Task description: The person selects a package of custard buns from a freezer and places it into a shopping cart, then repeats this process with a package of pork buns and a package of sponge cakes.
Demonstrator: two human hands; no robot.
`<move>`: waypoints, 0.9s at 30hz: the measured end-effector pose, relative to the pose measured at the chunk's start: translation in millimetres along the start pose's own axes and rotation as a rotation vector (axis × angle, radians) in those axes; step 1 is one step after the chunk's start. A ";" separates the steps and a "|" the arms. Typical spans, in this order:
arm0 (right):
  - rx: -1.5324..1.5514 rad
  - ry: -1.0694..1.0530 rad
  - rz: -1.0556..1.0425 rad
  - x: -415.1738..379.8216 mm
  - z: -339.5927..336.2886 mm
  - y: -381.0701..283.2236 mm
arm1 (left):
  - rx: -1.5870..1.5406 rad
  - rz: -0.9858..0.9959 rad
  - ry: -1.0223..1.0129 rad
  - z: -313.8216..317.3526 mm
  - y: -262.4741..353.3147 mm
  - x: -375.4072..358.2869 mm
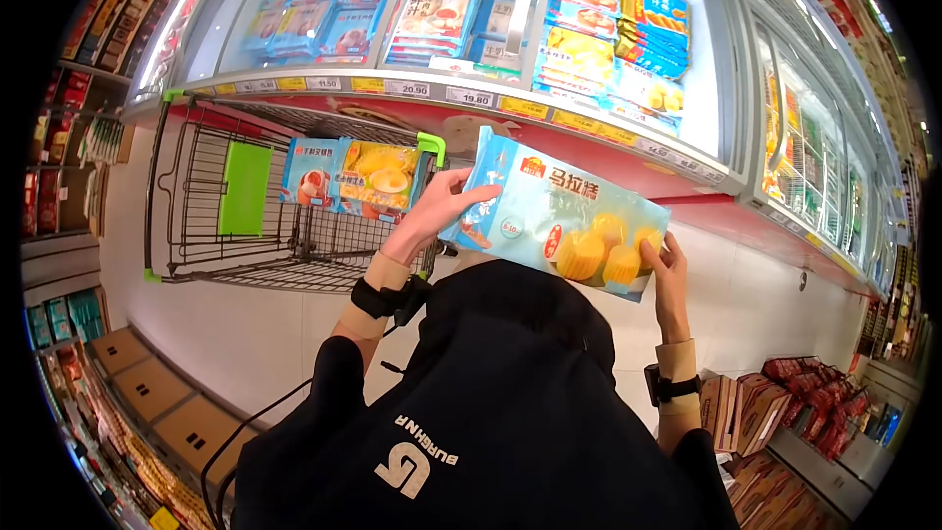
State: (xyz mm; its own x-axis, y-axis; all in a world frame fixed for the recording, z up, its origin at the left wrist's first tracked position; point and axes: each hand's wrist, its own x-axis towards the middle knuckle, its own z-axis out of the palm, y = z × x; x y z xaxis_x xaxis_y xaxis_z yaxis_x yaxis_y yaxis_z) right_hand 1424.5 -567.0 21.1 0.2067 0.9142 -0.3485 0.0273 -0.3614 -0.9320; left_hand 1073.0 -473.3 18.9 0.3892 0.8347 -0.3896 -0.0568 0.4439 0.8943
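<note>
A light blue food package (559, 211) with yellow cakes printed on it is held up in front of my body. My left hand (437, 211) grips its left end, thumb on the front. At the right end, my right hand (669, 270) holds the lower corner between thumb and fingers. Just left of my left hand is a shopping cart (294, 272), with a blue package (312, 172) and a blue-and-yellow package (379, 177) lying side by side in it.
A chest freezer (471, 79) with price tags along its edge runs across the front, holding packages (574, 49) in stacks. Another freezer (814, 157) stands at the right. Cardboard boxes (147, 373) line the lower left, and red packages (814, 397) lie at the lower right.
</note>
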 end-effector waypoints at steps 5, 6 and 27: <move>0.010 0.014 -0.025 -56.7 8.7 13.5 | 0.023 0.061 -0.048 2.7 -5.7 -40.2; 0.012 0.033 -0.028 -71.1 11.3 20.9 | 0.016 0.062 -0.053 3.1 -10.9 -51.4; 0.110 -0.121 0.125 -211.1 116.1 136.5 | 0.306 -0.255 0.171 -61.0 -106.5 -251.3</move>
State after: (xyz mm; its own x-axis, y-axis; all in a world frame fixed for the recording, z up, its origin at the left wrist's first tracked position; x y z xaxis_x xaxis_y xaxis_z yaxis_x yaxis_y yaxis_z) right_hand 1271.1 -788.1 -44.1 0.0831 0.8814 -0.4650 -0.0995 -0.4569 -0.8839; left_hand 925.1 -710.4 8.1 0.1963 0.7643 -0.6143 0.3063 0.5473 0.7789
